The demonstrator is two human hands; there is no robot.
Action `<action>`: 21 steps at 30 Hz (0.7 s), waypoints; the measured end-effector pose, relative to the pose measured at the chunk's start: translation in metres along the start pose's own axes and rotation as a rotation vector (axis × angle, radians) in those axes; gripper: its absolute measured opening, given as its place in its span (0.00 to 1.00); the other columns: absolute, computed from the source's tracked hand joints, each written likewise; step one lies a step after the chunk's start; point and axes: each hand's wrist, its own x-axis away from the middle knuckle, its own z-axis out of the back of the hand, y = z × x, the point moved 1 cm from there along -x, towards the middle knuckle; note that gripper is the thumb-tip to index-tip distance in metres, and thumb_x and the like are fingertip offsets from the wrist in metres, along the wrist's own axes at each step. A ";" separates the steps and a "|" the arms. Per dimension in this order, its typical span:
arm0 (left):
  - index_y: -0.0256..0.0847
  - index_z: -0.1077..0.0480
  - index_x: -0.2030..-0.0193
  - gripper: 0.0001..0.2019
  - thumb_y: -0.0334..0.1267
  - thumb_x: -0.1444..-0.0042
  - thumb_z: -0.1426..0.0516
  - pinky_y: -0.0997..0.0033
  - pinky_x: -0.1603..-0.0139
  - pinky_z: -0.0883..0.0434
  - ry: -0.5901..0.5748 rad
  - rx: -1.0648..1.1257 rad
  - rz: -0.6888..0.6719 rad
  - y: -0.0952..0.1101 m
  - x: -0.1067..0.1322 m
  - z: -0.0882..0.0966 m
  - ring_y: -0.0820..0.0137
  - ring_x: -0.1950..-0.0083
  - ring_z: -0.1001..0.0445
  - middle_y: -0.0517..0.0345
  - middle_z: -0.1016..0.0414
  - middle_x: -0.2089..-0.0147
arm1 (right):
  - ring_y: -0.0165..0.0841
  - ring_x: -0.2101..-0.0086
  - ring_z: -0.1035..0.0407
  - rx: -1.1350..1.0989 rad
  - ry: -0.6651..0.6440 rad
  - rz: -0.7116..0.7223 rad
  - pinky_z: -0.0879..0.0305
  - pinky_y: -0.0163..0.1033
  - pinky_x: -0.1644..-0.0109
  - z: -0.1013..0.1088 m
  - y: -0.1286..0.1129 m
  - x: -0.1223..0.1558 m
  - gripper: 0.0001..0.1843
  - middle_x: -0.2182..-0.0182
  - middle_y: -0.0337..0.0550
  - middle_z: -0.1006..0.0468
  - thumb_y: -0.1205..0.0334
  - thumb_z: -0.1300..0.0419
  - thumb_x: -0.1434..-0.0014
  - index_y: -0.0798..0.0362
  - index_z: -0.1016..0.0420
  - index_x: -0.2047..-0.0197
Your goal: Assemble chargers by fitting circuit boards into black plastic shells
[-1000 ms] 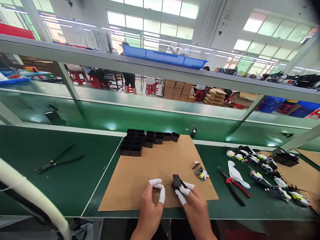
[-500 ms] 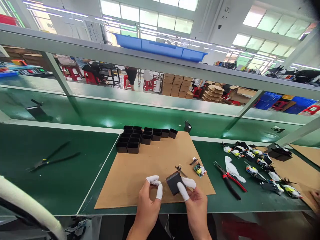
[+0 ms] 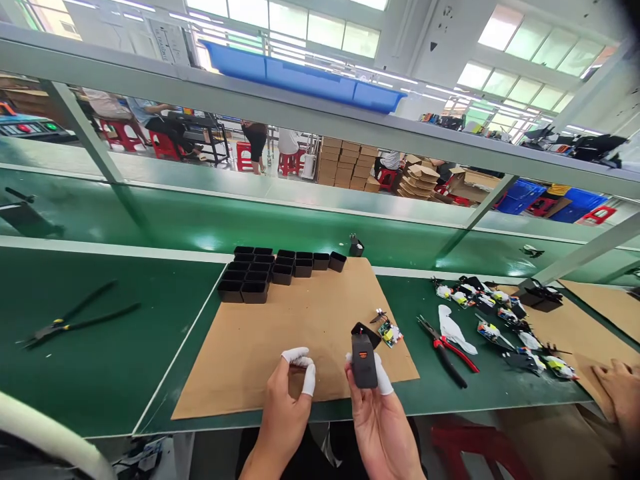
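My right hand (image 3: 381, 420) holds a small black plastic case (image 3: 363, 360) upright between white-cotted thumb and fingers, above the near edge of a brown cardboard sheet (image 3: 280, 340). My left hand (image 3: 286, 408) hovers beside it, its cotted fingertips pinched together with nothing visible in them. A small circuit board (image 3: 387, 331) lies on the cardboard just beyond the case. Several empty black cases (image 3: 270, 270) stand in rows at the sheet's far left corner.
Red-handled pliers (image 3: 447, 348) and a white cloth (image 3: 453, 329) lie right of the cardboard on the green bench (image 3: 125, 360), beside several circuit boards (image 3: 505, 320). Yellow-handled pliers (image 3: 75, 317) lie far left. Another person's hand (image 3: 617, 393) rests at the right edge.
My right hand has turned the black case upright and lifted it toward me. The left hand stayed pinched beside it. Another person's hand has come in at the right edge.
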 end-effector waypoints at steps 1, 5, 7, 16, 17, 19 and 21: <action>0.45 0.26 0.45 0.15 0.50 0.32 0.41 0.51 0.44 0.19 0.003 -0.002 0.001 0.001 0.000 0.000 0.55 0.50 0.15 0.50 0.16 0.52 | 0.41 0.52 0.14 0.060 0.015 0.097 0.13 0.42 0.50 0.001 -0.002 -0.001 0.22 0.51 0.45 0.11 0.47 0.21 0.42 0.49 0.13 0.49; 0.44 0.25 0.46 0.15 0.50 0.31 0.41 0.52 0.43 0.18 0.004 -0.008 0.005 0.006 0.001 0.000 0.56 0.50 0.15 0.49 0.16 0.52 | 0.41 0.50 0.16 0.526 0.000 0.789 0.16 0.44 0.46 0.016 -0.014 -0.014 0.15 0.49 0.49 0.12 0.56 0.23 0.38 0.49 0.13 0.49; 0.44 0.25 0.46 0.15 0.50 0.31 0.42 0.51 0.43 0.18 0.006 -0.014 -0.007 0.006 0.001 -0.001 0.56 0.50 0.15 0.49 0.16 0.53 | 0.42 0.47 0.17 0.872 -0.128 1.064 0.18 0.45 0.42 0.026 -0.014 -0.022 0.11 0.46 0.51 0.14 0.62 0.29 0.32 0.47 0.11 0.48; 0.44 0.24 0.45 0.19 0.55 0.32 0.42 0.47 0.44 0.18 0.037 -0.046 -0.006 -0.012 0.002 -0.004 0.51 0.48 0.15 0.45 0.15 0.49 | 0.40 0.48 0.15 1.198 -0.329 1.243 0.17 0.38 0.44 0.038 -0.009 -0.030 0.17 0.45 0.52 0.15 0.70 0.37 0.28 0.46 0.15 0.41; 0.44 0.24 0.45 0.20 0.56 0.32 0.42 0.47 0.43 0.18 0.064 -0.040 -0.013 -0.013 0.002 -0.006 0.51 0.48 0.15 0.46 0.15 0.49 | 0.39 0.49 0.14 1.206 -0.343 1.257 0.17 0.36 0.45 0.038 -0.007 -0.029 0.16 0.47 0.52 0.14 0.70 0.37 0.28 0.46 0.14 0.42; 0.44 0.23 0.47 0.21 0.58 0.33 0.42 0.48 0.44 0.18 0.122 -0.022 -0.040 -0.014 0.002 -0.009 0.52 0.51 0.15 0.48 0.15 0.52 | 0.38 0.52 0.13 1.216 -0.334 1.274 0.16 0.35 0.48 0.038 -0.002 -0.028 0.13 0.51 0.51 0.13 0.67 0.37 0.27 0.46 0.12 0.47; 0.44 0.22 0.49 0.23 0.62 0.33 0.43 0.50 0.46 0.17 0.182 -0.007 -0.064 -0.014 0.002 -0.012 0.53 0.53 0.14 0.48 0.14 0.55 | 0.38 0.55 0.13 1.175 -0.271 1.317 0.16 0.35 0.49 0.039 0.003 -0.028 0.11 0.52 0.51 0.12 0.65 0.36 0.27 0.46 0.11 0.50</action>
